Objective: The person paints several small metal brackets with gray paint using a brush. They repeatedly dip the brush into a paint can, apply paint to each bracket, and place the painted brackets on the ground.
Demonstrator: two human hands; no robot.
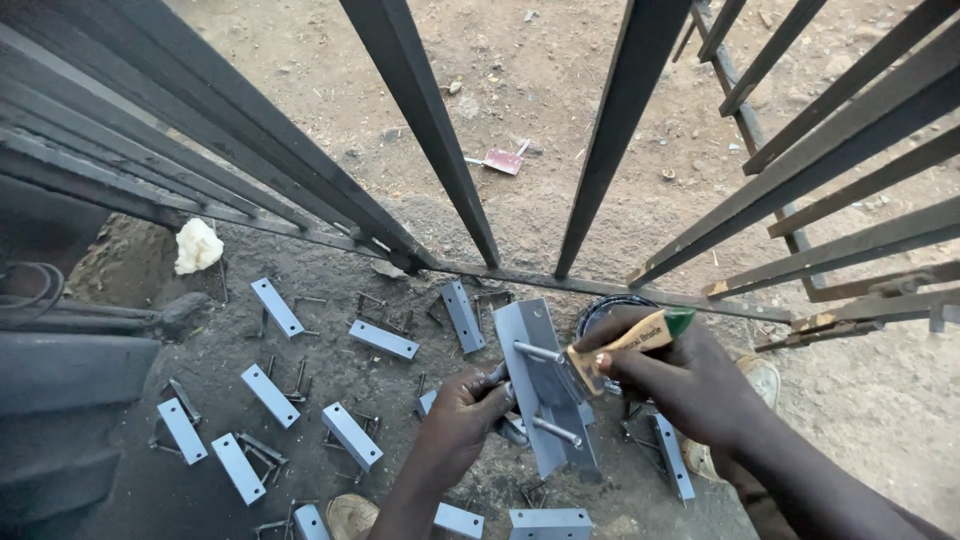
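Note:
My left hand (458, 415) grips a grey painted metal bracket (540, 385) by one of its two protruding rods, holding it tilted above the ground. My right hand (680, 375) holds a paintbrush (625, 345) with a wooden handle and green tip, its bristles pressed against the bracket's face. A dark round paint tin (600, 312) sits just behind the bracket, mostly hidden by my right hand.
Several grey painted metal plates (270, 395) with rods lie scattered on the dirt to the left. A dark metal gate (420, 110) with slanted bars crosses the upper view. A white rag (197, 245) lies at left; a sandal (765, 380) shows at right.

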